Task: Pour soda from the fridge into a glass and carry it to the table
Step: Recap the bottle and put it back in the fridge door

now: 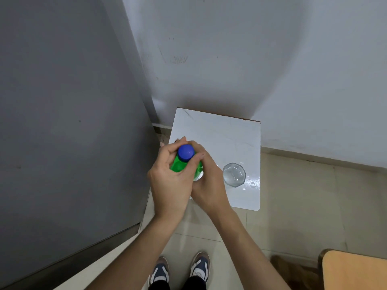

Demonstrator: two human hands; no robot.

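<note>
I see a grey fridge [62, 122] filling the left side, its flat side running down to the tiled floor [293, 206]. A white wall [251, 59] stands behind. Pushed into the corner between them is a small white tabletop [219, 132], glossy, with a wet patch near its right front edge. At the lower right corner a tan wooden surface [356, 273] juts in.

Both my bare forearms reach forward from the bottom and meet over the tabletop's left front part. The left hand [169, 181] comes in from the left, palm turned inward, fingers curled over the bottle's shoulder up near the cap. The right hand [209, 185] wraps the body from the right, thumb laid across the front. Both grips are closed on the bottle.

The green bottle [180, 165] stands roughly upright between the hands, its blue cap [186, 152] on. Whether its base touches the tabletop is hidden by my hands.

The clear glass [234, 174] stands upright just right of the right hand, apart from it, near the wet patch.

Below, two shoes [180, 271] stand on the floor.
</note>
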